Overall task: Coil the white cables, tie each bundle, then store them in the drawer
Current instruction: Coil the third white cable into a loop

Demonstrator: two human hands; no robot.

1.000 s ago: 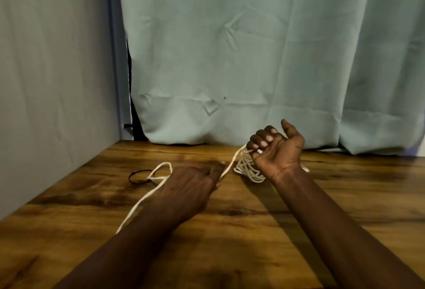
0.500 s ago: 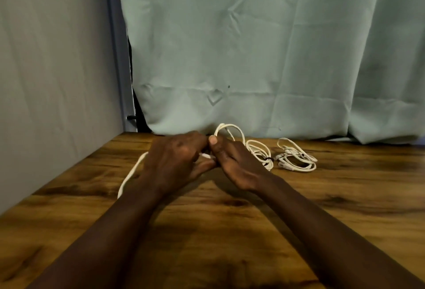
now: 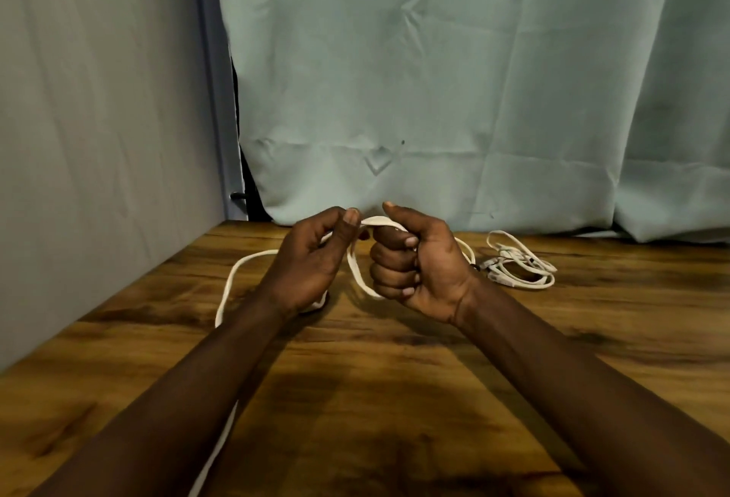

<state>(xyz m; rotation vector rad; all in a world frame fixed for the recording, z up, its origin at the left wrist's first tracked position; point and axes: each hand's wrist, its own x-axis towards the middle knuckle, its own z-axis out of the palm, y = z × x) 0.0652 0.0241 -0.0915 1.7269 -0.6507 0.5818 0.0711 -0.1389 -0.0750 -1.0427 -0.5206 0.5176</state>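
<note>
Here both hands are raised just above the wooden table [image 3: 395, 398], close together. The left hand [image 3: 312, 259] pinches the white cable [image 3: 237, 275] between thumb and fingers. The right hand [image 3: 418, 263] is clenched in a fist around the same cable, which bridges the two hands and loops below them. The slack curves left across the table and runs toward the near edge. A coiled bundle [image 3: 517, 263] lies on the table right of the right hand, before the pale curtain [image 3: 434, 81].

Wooden table [image 3: 395, 398]; pale green curtain [image 3: 434, 81] behind; grey wall [image 3: 98, 121] left.
</note>
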